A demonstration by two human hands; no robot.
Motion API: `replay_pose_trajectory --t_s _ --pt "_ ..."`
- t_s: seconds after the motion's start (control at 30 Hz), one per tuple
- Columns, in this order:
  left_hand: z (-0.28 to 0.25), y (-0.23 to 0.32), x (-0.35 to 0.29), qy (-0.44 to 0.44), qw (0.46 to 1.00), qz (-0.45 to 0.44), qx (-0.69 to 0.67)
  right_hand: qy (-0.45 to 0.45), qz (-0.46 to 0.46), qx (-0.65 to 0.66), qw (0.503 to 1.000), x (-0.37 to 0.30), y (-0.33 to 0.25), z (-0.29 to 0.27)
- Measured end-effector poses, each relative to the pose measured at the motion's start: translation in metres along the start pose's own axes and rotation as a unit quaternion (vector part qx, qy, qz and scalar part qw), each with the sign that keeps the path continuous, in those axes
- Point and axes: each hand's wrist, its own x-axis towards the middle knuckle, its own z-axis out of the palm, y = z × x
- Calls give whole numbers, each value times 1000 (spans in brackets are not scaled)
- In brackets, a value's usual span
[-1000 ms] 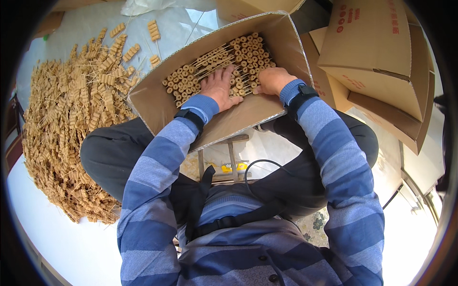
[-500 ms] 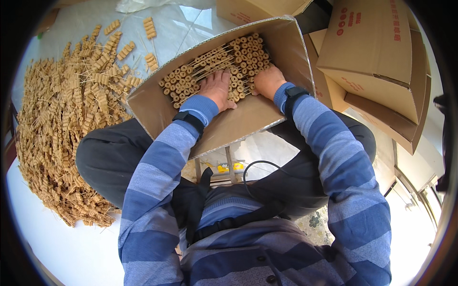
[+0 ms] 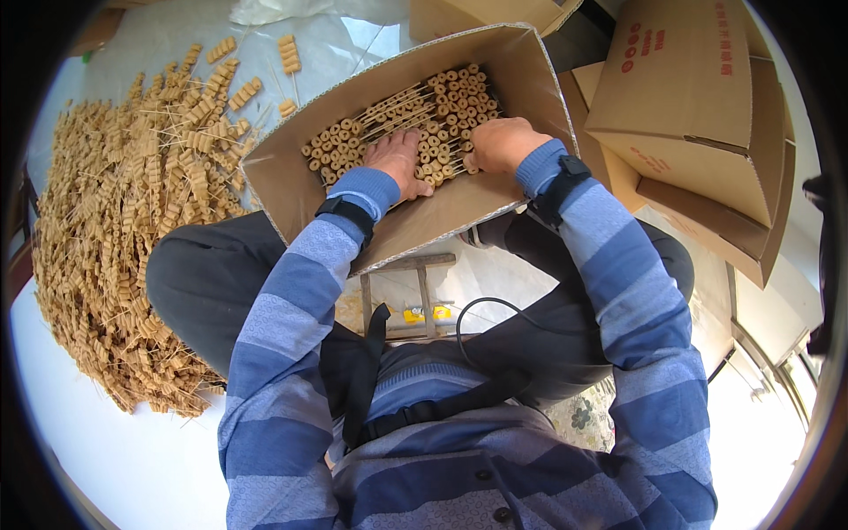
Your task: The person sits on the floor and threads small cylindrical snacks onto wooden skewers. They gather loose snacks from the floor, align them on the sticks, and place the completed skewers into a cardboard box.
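Observation:
An open cardboard box (image 3: 415,240) rests tilted across my legs. Skewers of brown ring-shaped rolls (image 3: 455,97) are packed in it in rows, many with their round hollow ends facing up. My left hand (image 3: 397,161) lies on the packed skewers, fingers stretched out and thumb apart. At the box's right side, my right hand (image 3: 505,145) is closed, its fingers curled and its thumb pointing down beside the skewers. What lies between those fingers is hidden. Thin sticks (image 3: 393,113) show between the rows beyond my left hand.
A large heap of similar skewers (image 3: 124,238) covers the floor at left, with a few loose skewers (image 3: 289,55) near its far edge. More cardboard boxes (image 3: 676,106) stand at right. Below the box are a wooden frame (image 3: 423,291) and a yellow packet (image 3: 428,314).
My right hand has lifted slightly and shifted right, its wrist turning outward. My left hand remains on the skewers, with only a slight shift. The box has moved a little in view.

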Motion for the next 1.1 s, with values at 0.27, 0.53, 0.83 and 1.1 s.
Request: replay_pose_trajectory --t_s 0.27,0.53,0.83,1.1 --pt "10 0 3 38 996 61 47 326 -141 60 933 -116 9 -56" --pt "9 -4 5 20 995 92 37 308 -111 95 940 -143 11 -42" --pt "-8 10 -7 39 997 59 24 336 -101 79 933 -142 14 -52" --pt "-135 -20 -167 255 945 182 -89 319 -149 139 926 -150 -16 -48"
